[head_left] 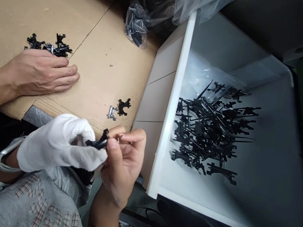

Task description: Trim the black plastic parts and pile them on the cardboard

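Observation:
My left hand (61,144) wears a white glove and pinches a small black plastic part (98,142) in front of my lap. My bare right hand (123,158) is closed on the same part's right end, thumb against forefinger. Just beyond my hands, two loose pieces lie on the cardboard: a black part (124,106) and a small grey metal clip (112,112).
A white bin (171,105) on the right holds a heap of black plastic sprues (213,128). Another person's bare hand (41,73) lies flat on the cardboard sheet (103,52), beside a small pile of black parts (49,46). Clear plastic bags with parts (138,25) sit at the back.

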The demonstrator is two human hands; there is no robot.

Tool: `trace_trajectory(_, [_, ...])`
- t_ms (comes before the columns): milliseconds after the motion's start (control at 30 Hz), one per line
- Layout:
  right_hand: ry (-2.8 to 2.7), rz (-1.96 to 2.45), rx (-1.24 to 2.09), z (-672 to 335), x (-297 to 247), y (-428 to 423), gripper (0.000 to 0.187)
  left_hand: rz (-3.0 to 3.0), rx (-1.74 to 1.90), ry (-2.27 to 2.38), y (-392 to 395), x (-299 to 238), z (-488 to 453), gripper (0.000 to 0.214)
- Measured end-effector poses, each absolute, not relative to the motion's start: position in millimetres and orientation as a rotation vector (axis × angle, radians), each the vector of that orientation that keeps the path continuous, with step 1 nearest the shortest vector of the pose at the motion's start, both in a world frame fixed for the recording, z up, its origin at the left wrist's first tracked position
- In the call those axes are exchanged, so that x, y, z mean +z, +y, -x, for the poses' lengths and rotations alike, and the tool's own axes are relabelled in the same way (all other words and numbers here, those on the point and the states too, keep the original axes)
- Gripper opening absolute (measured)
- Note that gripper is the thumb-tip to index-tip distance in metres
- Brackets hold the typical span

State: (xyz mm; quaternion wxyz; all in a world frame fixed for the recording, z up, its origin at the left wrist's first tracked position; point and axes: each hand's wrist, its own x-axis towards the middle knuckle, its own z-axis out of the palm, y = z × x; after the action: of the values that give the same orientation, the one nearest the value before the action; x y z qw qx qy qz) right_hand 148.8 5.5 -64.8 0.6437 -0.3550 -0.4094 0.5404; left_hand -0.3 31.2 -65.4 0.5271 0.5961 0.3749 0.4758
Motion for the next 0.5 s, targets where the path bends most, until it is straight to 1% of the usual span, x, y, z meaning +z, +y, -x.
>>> trace_trajectory(100, [-0.908,0.826,1.105,-144.9,-66.4,3.6,0.020,-1.401,1.217,0.958,28.4,-57.3,-1.8,0.017])
trace_trajectory(233, [-0.922,0.843,1.083,-141.1,-66.9,-0.2,0.020,-1.418,1.263,1.045,29.2,-56.2,-9.7,0.024])
trace_trajectory(333, [-0.886,0.935,1.105,-139.5,-68.4,-1.1,0.020,-1.337,1.366,1.127,31.7,-61.0,-15.1,0.027])
trace_trajectory(400, [-0.925,0.933,1.031,-138.5,-70.1,-0.5,0.021,-1.365,1.422,1.162,32.8,-62.7,-15.8,0.025])
trace_trajectory(500, [-0.972,0.962,0.867,-136.7,-73.1,-1.1,0.018,-1.508,1.414,1.159,29.4,-60.2,-13.5,0.021])
